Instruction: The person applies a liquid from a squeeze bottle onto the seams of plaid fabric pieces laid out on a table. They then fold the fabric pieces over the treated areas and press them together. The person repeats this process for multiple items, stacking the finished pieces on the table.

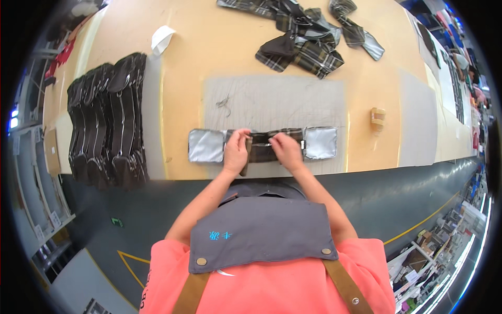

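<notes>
Two hands meet over a long plaid fabric piece [263, 146] lying flat in the middle of the frame, near the lower edge of a tan worktable [209, 47], on a grey mat [277, 99]. The piece has a silver-grey lined flap at each end, one at its left [205, 146] and one at its right [320, 143], with the dark plaid section between them. The left hand [236, 150] pinches the plaid just right of the left flap, fingers curled down onto the cloth; the right hand [286, 150] grips it just left of the right flap, thumb and fingers closed on the upper edge. The hands sit near each other but not touching, a short stretch of plaid between them. To do this folding or aligning well, it seems wise to keep the edges level, hold the cloth taut between both grips and press evenly so the centre does not bunch. Both forearms rise from the lower centre of the frame, elbows out, wrists bent slightly down. A row of dark finished pieces [107, 120] lies at the left of the frame, a loose pile of plaid pieces [303, 36] at the upper centre, and a small wooden block [377, 118] to the right.
</notes>
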Available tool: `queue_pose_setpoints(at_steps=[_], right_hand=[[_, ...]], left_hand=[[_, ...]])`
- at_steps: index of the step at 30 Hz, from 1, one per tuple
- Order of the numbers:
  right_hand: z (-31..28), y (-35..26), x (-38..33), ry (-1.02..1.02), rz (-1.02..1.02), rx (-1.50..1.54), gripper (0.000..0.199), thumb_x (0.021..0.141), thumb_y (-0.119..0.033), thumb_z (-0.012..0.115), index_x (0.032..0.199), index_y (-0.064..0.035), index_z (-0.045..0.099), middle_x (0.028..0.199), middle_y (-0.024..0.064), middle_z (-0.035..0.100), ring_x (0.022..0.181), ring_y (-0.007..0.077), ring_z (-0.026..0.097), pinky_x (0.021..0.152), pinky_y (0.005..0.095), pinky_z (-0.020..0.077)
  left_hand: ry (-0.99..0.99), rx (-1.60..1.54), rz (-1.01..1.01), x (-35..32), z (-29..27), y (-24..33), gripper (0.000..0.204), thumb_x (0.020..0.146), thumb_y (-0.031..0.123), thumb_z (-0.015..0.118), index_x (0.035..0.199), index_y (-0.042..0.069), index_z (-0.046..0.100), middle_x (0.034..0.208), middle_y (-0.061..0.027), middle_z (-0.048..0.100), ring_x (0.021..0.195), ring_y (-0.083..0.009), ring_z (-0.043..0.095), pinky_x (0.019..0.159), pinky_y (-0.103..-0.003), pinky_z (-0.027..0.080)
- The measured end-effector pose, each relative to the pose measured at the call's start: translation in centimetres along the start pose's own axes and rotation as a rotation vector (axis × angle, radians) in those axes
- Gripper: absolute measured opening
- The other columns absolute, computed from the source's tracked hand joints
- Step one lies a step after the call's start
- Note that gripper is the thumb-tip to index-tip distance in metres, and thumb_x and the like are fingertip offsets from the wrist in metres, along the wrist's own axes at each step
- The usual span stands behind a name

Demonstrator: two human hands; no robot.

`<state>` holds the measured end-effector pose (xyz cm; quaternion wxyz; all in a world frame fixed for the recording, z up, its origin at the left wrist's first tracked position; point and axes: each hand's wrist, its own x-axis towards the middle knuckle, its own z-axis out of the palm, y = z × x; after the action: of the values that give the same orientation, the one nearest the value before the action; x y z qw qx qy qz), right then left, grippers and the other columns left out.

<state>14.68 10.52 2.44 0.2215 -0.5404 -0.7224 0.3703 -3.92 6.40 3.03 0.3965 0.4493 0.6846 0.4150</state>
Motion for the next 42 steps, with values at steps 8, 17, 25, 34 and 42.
queue_pose_setpoints(at_steps=[8,17,25,34,42], right_hand=[[-5.9,3.9,7.9,0.117,0.149,0.181,0.03,0.089,-0.022,0.064,0.113,-0.0049,0.059,0.101,0.0111,0.065,0.083,0.0219,0.063,0.075,0.0347,0.0501],[-18.0,15.3,24.9,0.329,-0.184,-0.307,0.046,0.08,-0.011,0.069,0.123,-0.0037,0.055,0.117,0.0148,0.061,0.111,0.031,0.056,0.097,0.0386,0.0426],[-16.7,15.2,26.5,0.181,-0.028,-0.122,0.038,0.077,-0.012,0.076,0.109,-0.0042,0.059,0.072,0.0033,0.057,0.07,0.0172,0.055,0.068,0.033,0.0478],[-17.1,15.6,24.7,0.239,0.017,-0.151,0.035,0.074,-0.023,0.078,0.103,-0.0092,0.064,0.087,0.0051,0.065,0.084,0.0219,0.06,0.079,0.0363,0.0458],[-19.1,9.1,24.5,0.186,-0.239,-0.1,0.05,0.071,-0.023,0.08,0.114,-0.0097,0.059,0.112,0.009,0.059,0.107,0.028,0.054,0.094,0.0395,0.0412]], left_hand=[[-0.08,-0.023,-0.05,0.8,3.7,2.2,0.022,0.09,0.009,0.06,0.112,0.005,0.062,0.103,-0.008,0.059,0.081,-0.0159,0.064,0.066,-0.027,0.053],[0.014,0.34,0.482,19.2,9.1,5.7,0.06,0.07,0.027,0.076,0.123,0.008,0.055,0.123,-0.0173,0.052,0.121,-0.0357,0.044,0.105,-0.047,0.033],[0.293,0.844,0.479,27.4,15.6,2.4,0.075,0.064,0.028,0.072,0.133,0.018,0.045,0.127,-0.0141,0.045,0.127,-0.0346,0.035,0.107,-0.064,0.015],[0.024,0.423,0.563,31.2,7.0,9.5,0.041,0.071,-0.005,0.052,0.108,0.008,0.063,0.101,-0.0139,0.066,0.091,-0.0335,0.064,0.078,-0.041,0.053],[-0.116,0.356,0.858,26.2,2.1,27.6,0.048,0.067,-0.012,0.059,0.111,0.005,0.065,0.101,-0.011,0.069,0.089,-0.0242,0.068,0.075,-0.029,0.053]])
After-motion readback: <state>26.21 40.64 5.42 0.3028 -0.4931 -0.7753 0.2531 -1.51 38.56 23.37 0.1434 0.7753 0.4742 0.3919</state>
